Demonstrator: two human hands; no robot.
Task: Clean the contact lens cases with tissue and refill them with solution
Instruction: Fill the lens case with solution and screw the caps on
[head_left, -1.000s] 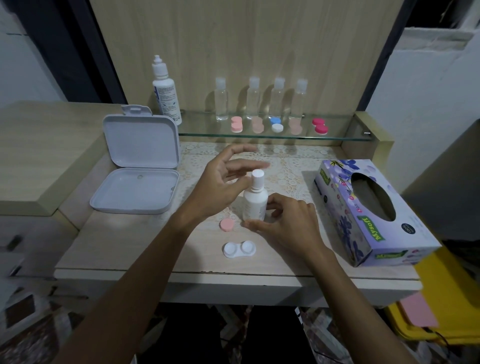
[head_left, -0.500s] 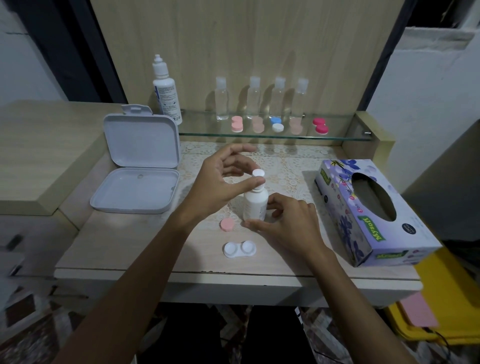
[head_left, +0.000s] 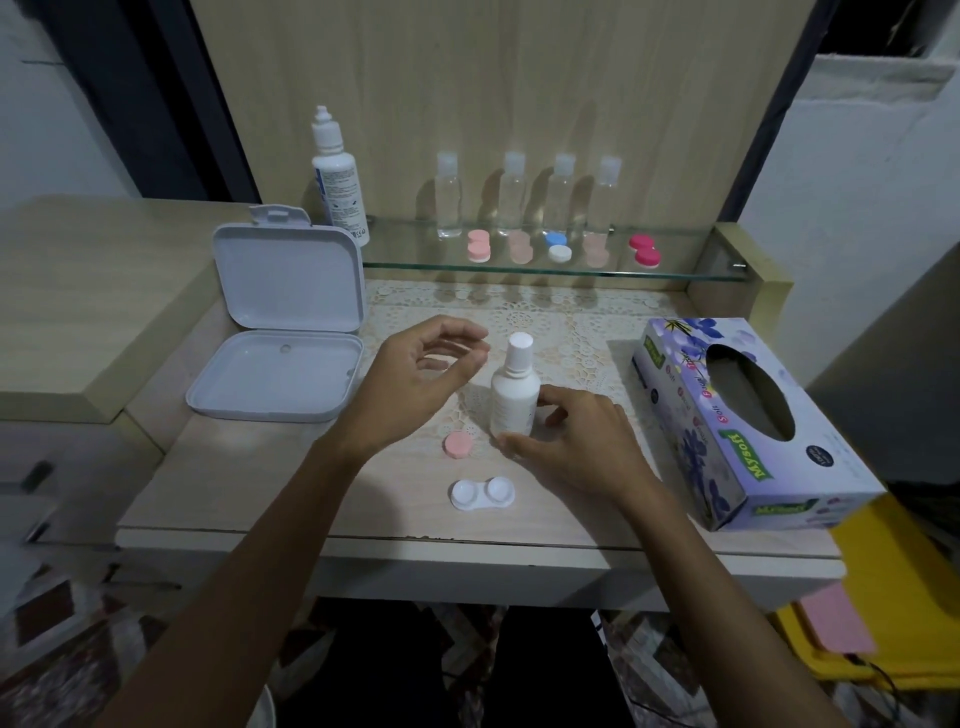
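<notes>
Fingers (head_left: 457, 338) of left hand (head_left: 415, 384) loosely curved, spread, holding nothing; hovering just left of capped top of small white bottle (head_left: 514, 395), not touching. Thumb and fingertips of right hand (head_left: 576, 447) curled round lower body of bottle, steadying it upright on lace mat (head_left: 571, 332).

Left to right across desk: open white box (head_left: 280, 332) at far left, lid up. Tall solution bottle (head_left: 338, 176) far, behind box, at left end of glass shelf (head_left: 675, 273). Loose pink cap (head_left: 457, 445) on desk just left of small bottle's base. Open white lens case (head_left: 482, 493) near of it, both wells uncovered; liquid level not readable. Second cap not located. Along shelf: four clear bottles (head_left: 558, 195) with capped lens cases (head_left: 558, 247) in front. Tissue box (head_left: 748, 421) at right, well apart from case; no tissue drawn.

Judged step: refill of open case, at stage of uncapping small bottle; cap appears on. Wiping of this case presumably done, unconfirmed.

Next move calls for: firm right-hand hold, left pinch on cap, twist off; then tilt over each well with light squeeze to avoid overflow. Recap with pink cap after.
</notes>
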